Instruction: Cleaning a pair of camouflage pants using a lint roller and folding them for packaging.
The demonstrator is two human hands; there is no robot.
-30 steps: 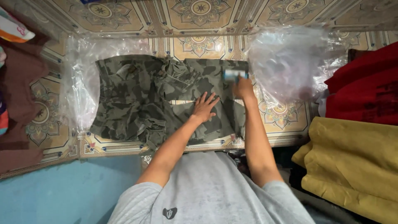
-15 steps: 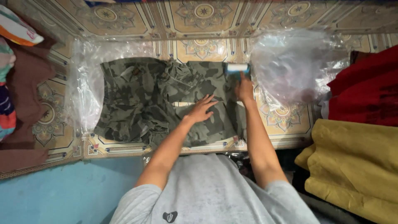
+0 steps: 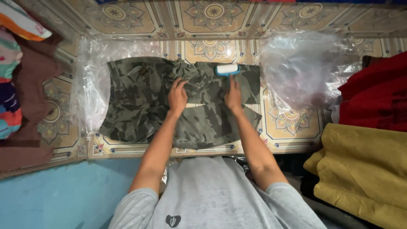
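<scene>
A pair of camouflage cargo shorts (image 3: pixel 140 101) lies spread flat at the centre of the view, on a clear plastic sheet (image 3: pixel 91 85) laid over a patterned tile floor (image 3: pixel 288 118). The person's left hand (image 3: pixel 177 96) rests palm down on the middle of the shorts, fingers narrow and laid together, pointing toward 12 o'clock and pressing the bunched cloth near the waistband. The right hand (image 3: pixel 232 96) lies just to the 3 o'clock side of it, closed round the handle of a lint roller (image 3: pixel 227 70); the roller's white drum with blue ends sits crosswise on the upper edge of the shorts, at 12 o'clock from the right hand and touching the fabric. Both forearms run up from the person's grey T-shirt (image 3: pixel 212 195) at 6 o'clock.

At 2 o'clock from the shorts a crumpled clear plastic bag (image 3: pixel 305 68) lies on the floor, just beside the shorts' right edge. At 3 o'clock a red garment (image 3: pixel 373 93) is piled, with a mustard-yellow cloth (image 3: pixel 364 169) below it toward 4 o'clock. At 9 o'clock lies a brown garment (image 3: pixel 29 85), with brightly coloured striped cloth (image 3: pixel 8 85) at the frame's edge. A blue surface (image 3: pixel 68 195) fills the 7 o'clock corner
</scene>
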